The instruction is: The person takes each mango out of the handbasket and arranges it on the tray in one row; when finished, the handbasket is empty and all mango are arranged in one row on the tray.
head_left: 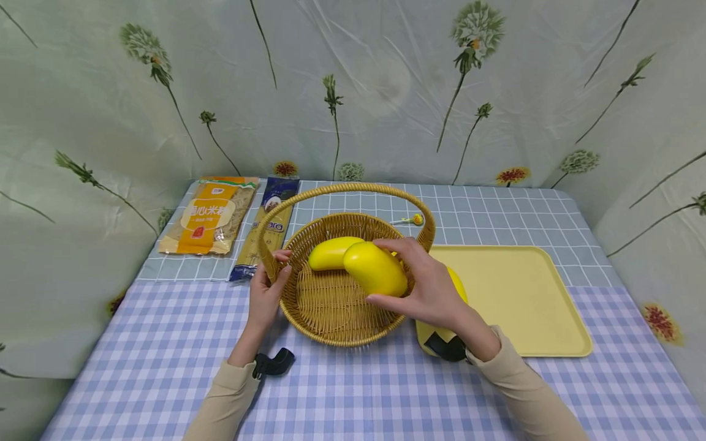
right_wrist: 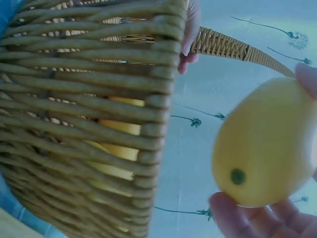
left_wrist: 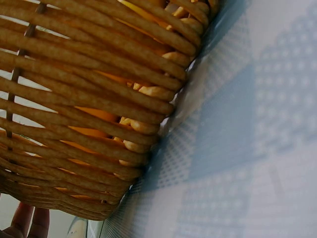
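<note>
My right hand (head_left: 432, 288) grips a yellow mango (head_left: 374, 271) between thumb and fingers, above the inside of the wicker basket (head_left: 325, 312). In the right wrist view that mango (right_wrist: 262, 148) is up beyond the basket's rim, its dark round stem spot showing. A second mango (head_left: 330, 255) lies in the basket. My left hand (head_left: 266, 297) holds the left side of the basket, at the rim where the arched handle (head_left: 347, 188) begins. The left wrist view shows mostly the basket's woven wall (left_wrist: 84, 99), with fingertips at the lower left.
A yellow tray (head_left: 513, 300) lies right of the basket; another yellow fruit (head_left: 459, 285) on it is partly hidden by my right hand. At the back left lie a bag of noodles (head_left: 212, 214) and a pasta packet (head_left: 267, 226). A small yellow-headed stick (head_left: 413, 219) lies behind the basket.
</note>
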Motion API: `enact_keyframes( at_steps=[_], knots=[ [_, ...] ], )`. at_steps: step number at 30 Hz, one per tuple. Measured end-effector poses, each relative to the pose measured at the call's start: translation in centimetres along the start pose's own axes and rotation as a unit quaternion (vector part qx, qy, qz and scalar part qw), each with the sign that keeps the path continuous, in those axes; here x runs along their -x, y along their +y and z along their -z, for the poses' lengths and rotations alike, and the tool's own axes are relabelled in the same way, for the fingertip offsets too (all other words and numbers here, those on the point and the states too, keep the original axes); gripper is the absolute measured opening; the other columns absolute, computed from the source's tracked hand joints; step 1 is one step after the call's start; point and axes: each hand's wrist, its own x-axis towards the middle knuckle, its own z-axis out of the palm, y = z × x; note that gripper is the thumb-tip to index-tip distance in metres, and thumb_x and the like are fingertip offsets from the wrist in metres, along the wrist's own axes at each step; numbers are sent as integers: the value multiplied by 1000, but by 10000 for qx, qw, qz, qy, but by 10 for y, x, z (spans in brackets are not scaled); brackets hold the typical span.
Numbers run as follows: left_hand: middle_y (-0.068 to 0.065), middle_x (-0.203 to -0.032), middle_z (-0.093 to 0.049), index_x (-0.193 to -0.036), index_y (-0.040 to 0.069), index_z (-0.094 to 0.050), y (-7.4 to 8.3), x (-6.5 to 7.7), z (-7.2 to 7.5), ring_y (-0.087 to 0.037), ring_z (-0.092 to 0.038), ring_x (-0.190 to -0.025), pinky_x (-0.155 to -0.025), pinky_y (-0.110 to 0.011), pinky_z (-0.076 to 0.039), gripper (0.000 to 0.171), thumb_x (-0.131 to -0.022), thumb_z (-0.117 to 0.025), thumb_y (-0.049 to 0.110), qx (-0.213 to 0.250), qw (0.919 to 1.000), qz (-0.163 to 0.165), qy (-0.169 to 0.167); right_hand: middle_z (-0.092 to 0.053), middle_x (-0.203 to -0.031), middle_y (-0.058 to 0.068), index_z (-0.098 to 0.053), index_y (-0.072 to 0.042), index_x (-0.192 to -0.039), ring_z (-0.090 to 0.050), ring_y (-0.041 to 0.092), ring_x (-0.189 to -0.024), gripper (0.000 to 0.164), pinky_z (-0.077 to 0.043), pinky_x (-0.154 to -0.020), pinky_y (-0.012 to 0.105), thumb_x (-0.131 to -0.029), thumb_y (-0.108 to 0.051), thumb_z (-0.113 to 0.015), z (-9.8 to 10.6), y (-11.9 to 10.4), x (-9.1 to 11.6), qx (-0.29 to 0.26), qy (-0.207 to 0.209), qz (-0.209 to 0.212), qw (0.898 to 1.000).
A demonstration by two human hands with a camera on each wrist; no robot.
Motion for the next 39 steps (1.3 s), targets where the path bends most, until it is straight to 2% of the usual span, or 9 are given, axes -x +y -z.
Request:
enact_keyframes(
  at_steps=[7, 12, 22, 25, 28, 31, 34, 36, 39],
  knots=[
    [-38, -119, -48, -106, -18, -46, 1, 0, 0, -14, -49, -115, -100, -23, -36, 15, -91, -48, -14, 24, 10000, 35, 36, -53, -116, 3, -47, -15, -133, -51, 17, -95, 77, -50, -59, 30, -73, -53, -76, -2, 4, 11, -521, 816, 62, 9953],
    [-38, -119, -48, -106, -17, -46, 1, 0, -1, -13, -48, -115, -100, -23, -36, 15, -92, -49, -13, 14, 10000, 65, 37, -53, -115, 10, -49, -5, -128, -49, 21, -95, 79, -44, -57, 29, -74, -58, -71, -1, 4, 20, -579, 1309, 145, 9896],
    [-39, -119, -48, -105, -17, -46, 1, 0, -1, -14, -49, -115, -100, -23, -36, 14, -92, -48, -14, 26, 10000, 36, 31, -50, -106, 29, -46, 13, -118, -47, 16, -91, 79, -40, -57, 22, -81, -53, -67, 16, -21, 27, -612, 2002, 263, 9775],
    [-39, -118, -48, -105, -17, -46, 1, 0, -1, -14, -49, -115, -100, -23, -36, 14, -92, -48, -14, 34, 10000, 33, 31, -51, -108, 25, -44, 14, -118, -47, 15, -91, 80, -42, -61, 18, -81, -52, -69, 21, -21, 32, -680, 2132, 143, 9745],
    [-39, -118, -48, -105, -17, -45, 1, 0, -1, -14, -49, -115, -100, -23, -36, 14, -92, -48, -14, 40, 10000, 23, 28, -52, -112, 11, -43, 15, -121, -47, 15, -90, 80, -45, -65, 14, -79, -47, -72, 25, -16, 38, -868, 2253, 20, 9704],
    [-39, -118, -48, -105, -18, -46, 1, 0, -1, -14, -49, -115, -100, -23, -36, 14, -92, -48, -14, 35, 10000, -3, 23, -49, -116, -5, -43, 15, -123, -46, 16, -89, 71, -45, -66, 13, -76, -26, -79, 29, -10, 43, -992, 2352, -175, 9667],
    [-39, -118, -48, -105, -18, -46, 0, 0, -1, -14, -49, -115, -100, -23, -36, 14, -91, -48, -15, 21, 10000, -10, 33, -46, -117, -12, -44, 13, -124, -44, 15, -89, 68, -44, -66, 14, -67, -2, -77, 32, -8, 48, -963, 2410, -438, 9647],
    [-39, -118, -48, -105, -18, -46, 0, 0, -1, -15, -49, -115, -100, -23, -36, 14, -91, -48, -15, 13, 10000, -7, 36, -45, -116, -13, -44, 12, -126, -43, 15, -89, 71, -43, -65, 14, -62, 7, -73, 35, -6, 50, -861, 2447, -613, 9638],
    [-39, -117, -49, -105, -17, -46, 0, 0, -1, -15, -49, -115, -101, -23, -36, 14, -91, -48, -14, 2, 10000, -15, 33, -45, -117, -13, -43, 10, -129, -42, 13, -90, 72, -41, -65, 16, -63, 9, -71, 38, -3, 54, -722, 2467, -905, 9621]
  ],
)
